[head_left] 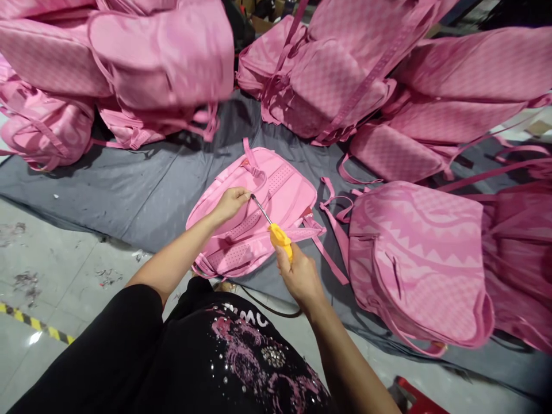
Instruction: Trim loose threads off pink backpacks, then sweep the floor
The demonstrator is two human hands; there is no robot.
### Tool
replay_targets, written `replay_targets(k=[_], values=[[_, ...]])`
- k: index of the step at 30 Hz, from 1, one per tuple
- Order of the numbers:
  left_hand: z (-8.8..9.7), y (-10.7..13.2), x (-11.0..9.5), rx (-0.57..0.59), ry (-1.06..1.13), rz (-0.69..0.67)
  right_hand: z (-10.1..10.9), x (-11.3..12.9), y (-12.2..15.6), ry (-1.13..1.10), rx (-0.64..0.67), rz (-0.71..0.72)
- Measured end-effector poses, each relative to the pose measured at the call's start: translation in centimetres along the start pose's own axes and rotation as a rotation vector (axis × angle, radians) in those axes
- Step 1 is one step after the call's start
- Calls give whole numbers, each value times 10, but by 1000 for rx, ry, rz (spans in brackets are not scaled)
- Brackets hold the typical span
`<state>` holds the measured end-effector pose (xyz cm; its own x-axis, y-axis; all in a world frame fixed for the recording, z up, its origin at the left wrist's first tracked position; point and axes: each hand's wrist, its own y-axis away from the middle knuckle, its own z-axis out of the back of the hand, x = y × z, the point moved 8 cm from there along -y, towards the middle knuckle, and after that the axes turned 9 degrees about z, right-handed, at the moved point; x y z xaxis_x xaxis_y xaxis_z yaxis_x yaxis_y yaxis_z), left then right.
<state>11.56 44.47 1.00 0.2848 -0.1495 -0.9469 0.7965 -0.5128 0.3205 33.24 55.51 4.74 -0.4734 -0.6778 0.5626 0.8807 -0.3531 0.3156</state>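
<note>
A pink backpack (pixel 287 198) lies on the grey cloth with its straps and perforated padding facing up. Over it, my left hand (pixel 233 204) has its fingertips pinched together near the top loop; whatever they hold is too small to make out. My right hand (pixel 299 276) is wrapped round the yellow handle of a tool with a thin metal shaft (pixel 262 210). The tool's dark tip points up and left, close to my left fingertips. I cannot tell whether tip and fingers touch.
Pink backpacks are piled at the back left (pixel 164 52) and back right (pixel 336 75). Another patterned backpack (pixel 422 253) stands close on the right, loose straps trailing toward me. The grey cloth (pixel 129 190) ends at a tiled floor (pixel 64 259). A dark cord (pixel 271 310) curves near my body.
</note>
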Motion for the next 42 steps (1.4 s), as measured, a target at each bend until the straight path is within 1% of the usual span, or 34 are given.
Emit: replay_targets(k=[2,3,5,7,9,11,13,16,20,23,27,31,35,37,40,42], values=[[-3,7,-1,25,9,-2,7,-3,0,-44,-90,-31],[-6,11,-2,49,11,-11,11,-3,-1,-117,-157,-36],[-13,19,-4,98,13,-37,16,1,-6,-359,-289,2],[-17,26,-5,118,18,-50,14,9,-15,-604,-356,58],[-20,33,-6,118,31,-51,11,18,-24,-722,-403,77],[-23,38,-5,117,50,-42,8,27,-31,-701,-450,73],[-25,43,-3,108,63,-11,5,36,-34,-615,-487,84],[-28,49,-1,92,67,26,2,46,-38,-553,-562,148],[-33,55,-3,117,59,-7,2,47,-40,-616,-723,268],[-35,57,-1,139,47,-46,0,46,-42,-621,-774,304],[-35,58,1,128,-11,-114,-3,43,-44,-585,-797,322],[-35,58,5,137,-49,-135,-6,40,-44,-479,-808,309],[-34,58,5,155,-70,-163,-8,37,-44,-463,-821,307],[-34,59,5,154,-67,-164,-9,38,-44,-432,-804,329],[-35,59,5,146,-44,-140,-7,41,-47,-371,-775,398],[-35,60,4,142,-26,-128,-3,36,-49,-407,-782,396]])
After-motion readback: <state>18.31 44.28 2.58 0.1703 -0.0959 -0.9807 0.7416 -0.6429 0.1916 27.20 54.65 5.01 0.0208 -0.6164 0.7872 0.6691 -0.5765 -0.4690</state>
